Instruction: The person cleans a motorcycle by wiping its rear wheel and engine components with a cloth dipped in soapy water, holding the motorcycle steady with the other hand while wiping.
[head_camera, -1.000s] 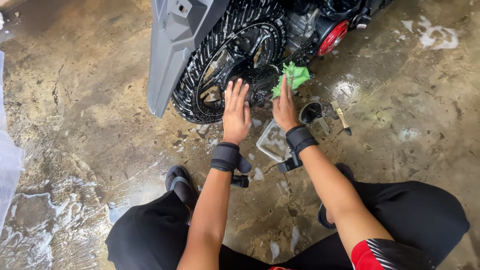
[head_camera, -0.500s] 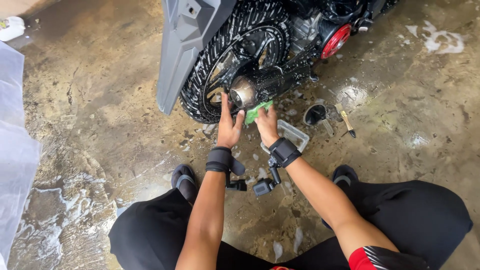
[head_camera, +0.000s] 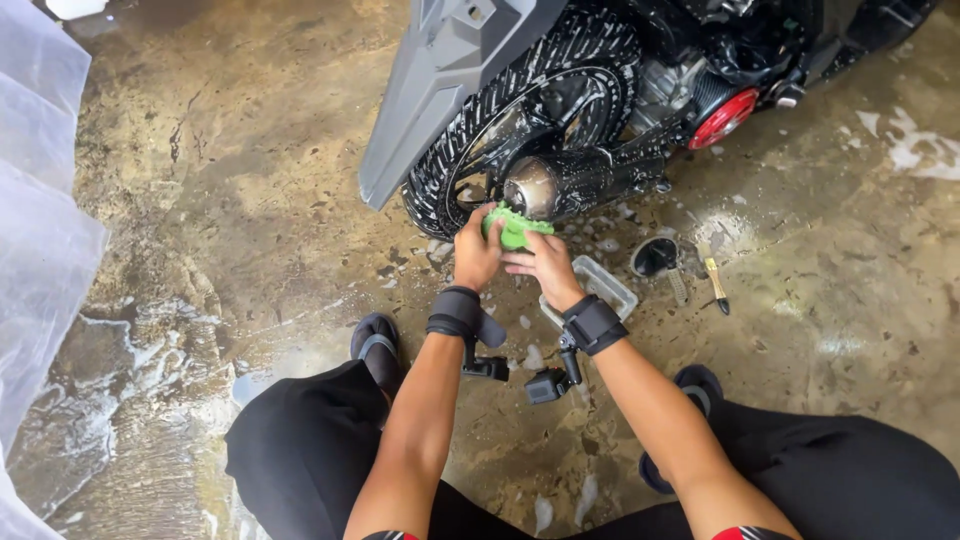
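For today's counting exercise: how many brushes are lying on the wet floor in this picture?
2. A gold-handled brush lies right of the black funnel-like cup; a grey brush lies between them, below the cup. Others may be hidden behind the motorcycle.

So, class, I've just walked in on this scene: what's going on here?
A person squats on a wet, soapy concrete floor behind a motorcycle's rear wheel. Both hands grip a green cloth just below the end of the exhaust pipe: left hand, right hand. A clear plastic tub, a black funnel and a small brush lie to the right.
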